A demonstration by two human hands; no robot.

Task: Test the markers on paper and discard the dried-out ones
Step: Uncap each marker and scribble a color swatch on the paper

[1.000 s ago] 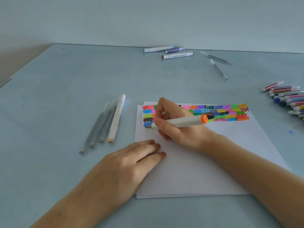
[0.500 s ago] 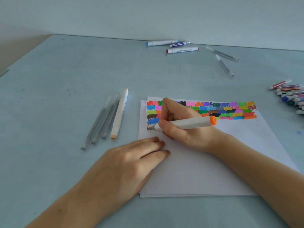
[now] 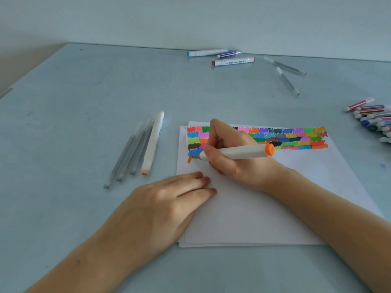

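A white sheet of paper (image 3: 264,208) lies on the table, with rows of coloured scribble patches (image 3: 296,138) along its top. My right hand (image 3: 234,157) grips a white marker with an orange end cap (image 3: 243,152). Its tip touches the paper's left side, where a small orange mark (image 3: 189,159) shows below a blue patch. My left hand (image 3: 165,206) lies flat on the paper's left edge, fingers straight, holding nothing.
Left of the paper lie several grey pens (image 3: 131,153) and a white marker with a beige end (image 3: 152,142). Near the far edge are three capped markers (image 3: 232,61) and two grey pens (image 3: 287,81). A pile of coloured markers (image 3: 374,121) sits at the right.
The marker tip has slid down to below the blue patch and left a fresh orange stroke there. My left hand stays pressed on the paper. The view shifted slightly.
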